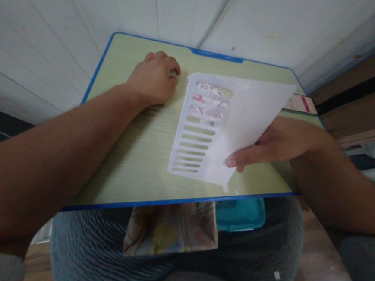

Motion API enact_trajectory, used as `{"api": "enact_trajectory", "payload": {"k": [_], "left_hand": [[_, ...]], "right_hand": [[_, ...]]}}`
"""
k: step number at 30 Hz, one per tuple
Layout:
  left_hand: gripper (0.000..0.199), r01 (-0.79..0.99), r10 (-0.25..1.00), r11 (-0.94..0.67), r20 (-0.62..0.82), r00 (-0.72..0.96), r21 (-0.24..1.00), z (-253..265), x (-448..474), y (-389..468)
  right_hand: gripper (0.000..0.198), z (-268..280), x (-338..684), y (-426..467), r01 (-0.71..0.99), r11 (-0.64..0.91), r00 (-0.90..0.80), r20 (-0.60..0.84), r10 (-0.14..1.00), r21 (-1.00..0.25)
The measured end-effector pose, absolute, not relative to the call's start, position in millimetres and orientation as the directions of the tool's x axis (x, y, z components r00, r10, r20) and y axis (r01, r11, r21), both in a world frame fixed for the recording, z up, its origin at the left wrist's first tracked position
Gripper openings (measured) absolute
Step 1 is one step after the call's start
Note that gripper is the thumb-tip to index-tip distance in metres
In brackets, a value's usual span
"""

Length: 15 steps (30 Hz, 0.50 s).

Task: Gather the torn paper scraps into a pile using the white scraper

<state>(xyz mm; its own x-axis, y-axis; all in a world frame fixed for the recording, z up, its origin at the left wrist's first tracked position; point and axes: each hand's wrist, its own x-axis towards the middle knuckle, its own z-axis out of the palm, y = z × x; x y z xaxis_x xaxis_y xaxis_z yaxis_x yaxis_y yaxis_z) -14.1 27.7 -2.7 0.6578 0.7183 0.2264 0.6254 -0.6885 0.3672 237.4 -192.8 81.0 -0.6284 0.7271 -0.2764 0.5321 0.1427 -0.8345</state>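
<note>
My left hand (156, 78) is over the far-left part of the desk (124, 162), fingers curled together; I cannot tell whether they grip anything. Below the near edge, at about its middle, a patterned fabric container (169, 233) sits by my lap. The slotted white sheet (256, 104) is over the middle of the desk, tilted, its column of slots toward the left edge; red-marked paper (201, 109) shows in the upper slots. Just right of the fabric container, a teal box (242, 216) shows under the near edge. My right hand (281, 141), in from the right edge, is clamped on the sheet, thumb on top. Beyond it, a white, red-barred item (296, 103) lies at the right edge, near the far-right corner, partly hidden.
</note>
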Motion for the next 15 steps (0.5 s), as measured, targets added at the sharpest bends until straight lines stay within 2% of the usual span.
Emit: {"api": "enact_trajectory", "payload": {"k": [4,10,15], "left_hand": [[0.054,0.676,0.749,-0.661,0.227,0.623,0.326,2.5,-11.4,20.2],[0.055,0.67,0.752,-0.654,0.21,0.625,0.352,5.1,-13.6,20.3],[0.062,0.658,0.749,-0.656,0.213,0.627,0.369,0.9,-12.9,25.1]], "right_hand": [[0.026,81.6,233.9,-194.6,0.486,0.073,-0.686,-0.328,0.649,-0.871],[0.02,83.5,238.5,-189.4,0.471,0.056,-0.756,-0.369,0.541,-0.881],[0.025,83.6,242.4,-186.6,0.479,-0.079,-0.654,-0.416,0.632,-0.874]]}}
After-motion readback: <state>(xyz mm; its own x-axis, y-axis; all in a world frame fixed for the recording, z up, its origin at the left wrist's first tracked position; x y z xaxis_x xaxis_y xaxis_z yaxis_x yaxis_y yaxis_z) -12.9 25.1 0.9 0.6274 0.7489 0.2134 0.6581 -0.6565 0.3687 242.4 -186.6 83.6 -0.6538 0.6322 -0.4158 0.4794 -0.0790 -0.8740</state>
